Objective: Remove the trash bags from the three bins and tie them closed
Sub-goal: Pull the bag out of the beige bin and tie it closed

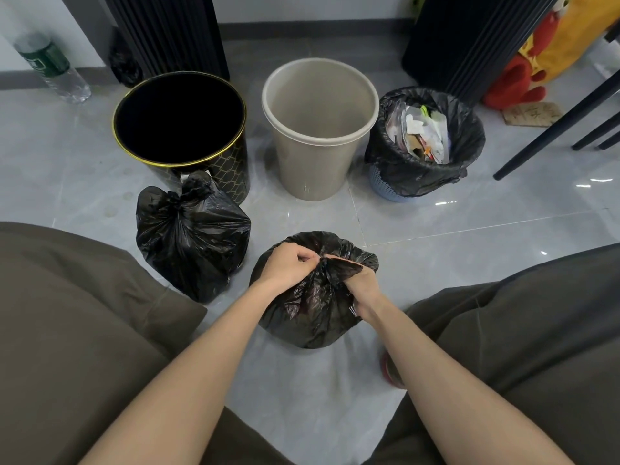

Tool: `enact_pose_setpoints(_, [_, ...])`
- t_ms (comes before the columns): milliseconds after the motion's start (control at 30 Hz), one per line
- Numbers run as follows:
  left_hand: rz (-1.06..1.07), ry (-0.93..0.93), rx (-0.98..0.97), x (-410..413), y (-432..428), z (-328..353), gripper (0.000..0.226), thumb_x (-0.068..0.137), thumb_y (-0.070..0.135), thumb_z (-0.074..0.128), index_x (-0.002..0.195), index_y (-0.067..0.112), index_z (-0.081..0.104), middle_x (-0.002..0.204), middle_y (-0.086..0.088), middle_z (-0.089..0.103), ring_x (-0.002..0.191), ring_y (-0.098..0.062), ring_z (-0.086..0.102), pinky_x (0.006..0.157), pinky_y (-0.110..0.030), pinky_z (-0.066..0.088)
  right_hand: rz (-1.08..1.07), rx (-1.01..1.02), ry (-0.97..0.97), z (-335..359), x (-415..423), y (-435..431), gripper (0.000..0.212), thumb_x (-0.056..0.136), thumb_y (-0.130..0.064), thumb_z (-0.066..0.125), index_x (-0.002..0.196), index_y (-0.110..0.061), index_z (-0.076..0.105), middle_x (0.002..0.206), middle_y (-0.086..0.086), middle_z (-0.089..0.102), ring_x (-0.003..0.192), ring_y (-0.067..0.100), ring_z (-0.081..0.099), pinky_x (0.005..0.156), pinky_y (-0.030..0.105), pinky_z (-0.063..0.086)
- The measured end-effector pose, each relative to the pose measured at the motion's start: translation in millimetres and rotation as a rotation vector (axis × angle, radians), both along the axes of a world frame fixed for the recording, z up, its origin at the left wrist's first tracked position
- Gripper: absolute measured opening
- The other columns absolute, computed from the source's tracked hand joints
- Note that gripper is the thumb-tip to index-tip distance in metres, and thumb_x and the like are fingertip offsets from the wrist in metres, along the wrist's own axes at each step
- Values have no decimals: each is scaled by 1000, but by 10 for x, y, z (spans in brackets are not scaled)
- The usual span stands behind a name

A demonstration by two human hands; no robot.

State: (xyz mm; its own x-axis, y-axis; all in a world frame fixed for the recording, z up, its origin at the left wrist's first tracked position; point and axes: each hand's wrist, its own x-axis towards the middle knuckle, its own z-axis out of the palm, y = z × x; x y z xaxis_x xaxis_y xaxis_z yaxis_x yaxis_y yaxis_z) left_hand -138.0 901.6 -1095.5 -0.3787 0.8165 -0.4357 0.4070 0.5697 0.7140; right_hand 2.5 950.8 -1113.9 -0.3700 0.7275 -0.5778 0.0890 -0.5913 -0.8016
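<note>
A person crouching on the grey tiled floor (436, 223) is gathering the neck of a black trash bag (308, 313) just in front of the beige bin (312, 169), the left hand (288, 265) pinching the bunched plastic and the right hand (364, 283) closing its grip round the twisted top. A knotted bag (191, 236) is sitting front-left of the beige bin, touching the black bin (235, 177). Right of the beige bin, a blue basket (379, 182) is holding its full liner (469, 139), with open floor running toward chair legs (553, 129).
</note>
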Motion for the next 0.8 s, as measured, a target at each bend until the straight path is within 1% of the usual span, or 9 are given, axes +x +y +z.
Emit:
enact_pose_setpoints(100, [112,-14,26,-25,-23,-59,16,82,19,61,77,31,70,84,8,68,87,-13,65,91,-32,51,-32,-74,28,10,3,27,11,87,-11,64,81,-17,71,62,-11,69,56,1,60,56,13,47])
enact_pose_setpoints(200, [131,-28,63,-14,-56,-84,14,81,19,64,76,29,71,84,6,72,80,-11,64,90,-36,53,-35,-76,36,14,10,31,21,89,-4,60,73,-15,68,55,-11,65,52,3,55,51,12,45])
enact_pose_setpoints(300, [133,-25,69,0,-67,-75,11,82,21,64,83,23,75,87,4,74,82,-11,65,89,-33,53,19,-77,90,67,-9,-3,25,84,7,58,88,-13,72,72,-1,73,66,10,67,64,21,54])
enact_pose_setpoints(433, [142,-31,56,-16,-83,-73,12,83,22,65,86,20,75,90,2,74,88,-14,67,89,-33,53,135,-30,88,131,-15,38,47,80,16,49,109,-16,68,92,-1,72,81,8,66,73,17,52])
enact_pose_setpoints(500, [136,-39,44,-13,-84,-65,12,82,22,64,85,21,76,90,2,74,88,-14,68,90,-35,52,159,-29,93,183,-21,53,37,82,8,58,110,-14,69,89,-2,73,79,5,67,70,15,52])
enact_pose_setpoints(567, [126,-39,32,-1,-87,-49,12,82,21,63,83,23,75,91,3,74,89,-14,67,91,-34,52,87,-67,121,201,-28,42,20,84,-3,66,103,-7,71,85,0,75,76,6,70,64,14,52])
enact_pose_setpoints(633, [134,-28,22,0,-93,-41,12,80,21,63,77,28,72,87,4,73,89,-14,67,90,-32,52,4,-72,84,165,-37,30,16,84,-10,68,98,-4,72,82,-2,75,75,8,70,63,16,55])
enact_pose_setpoints(700, [139,-3,10,-7,-106,-32,13,78,22,64,69,32,66,75,9,69,85,-14,66,84,-27,51,-33,-38,14,107,-41,24,12,84,-12,69,94,-7,73,82,-3,75,78,11,69,69,19,56])
enact_pose_setpoints(800, [87,95,-17,-24,-141,-3,8,76,26,63,70,29,68,66,13,63,78,-11,62,73,-22,45,-99,-49,-33,90,-31,2,7,85,-11,67,89,-8,73,72,-5,73,68,8,65,62,16,53])
